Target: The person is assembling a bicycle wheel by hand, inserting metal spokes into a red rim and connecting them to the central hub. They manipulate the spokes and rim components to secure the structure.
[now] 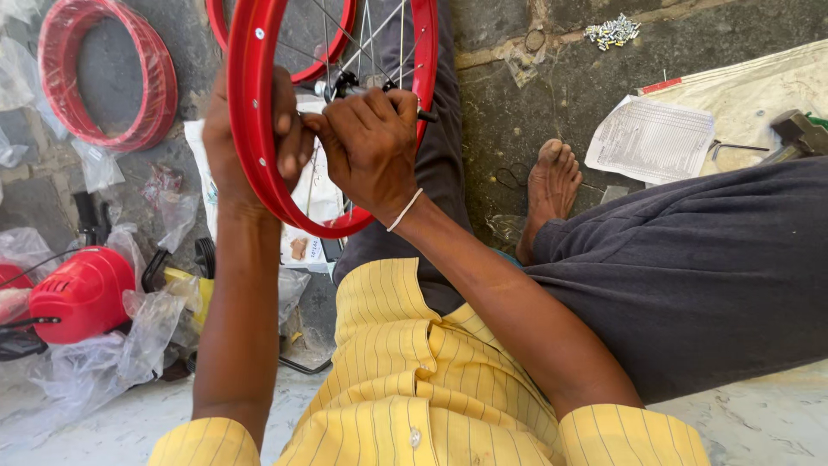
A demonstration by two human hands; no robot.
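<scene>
1. Red wheel rim (259, 129) w/ thin metal spokes (379, 34) sits upright over the lap, top-centre of view, approx 12 o'clock from the yellow striped shirt (405, 380).
2. Left hand (250, 147) wraps the rim's near edge from behind, fingers curled round it; thumb side partly hidden by the rim.
3. Right hand (371, 142) is inside the rim, fingers bunched, pinching sth small and dark by the hub (341, 85); can't tell what it is.
4. Hands touch each other at the knuckles.
5. Stack of red rims (108, 78) lies on the floor at 10 o'clock.
6. Red plastic part (82, 293) in clear wrap at 8 o'clock.
7. Printed paper sheet (651, 138) at 2 o'clock; pile of small metal bits (612, 31) beyond it at 1 o'clock.
8. Bare foot (548, 185) rests on the stone floor at 3 o'clock of the rim.
</scene>
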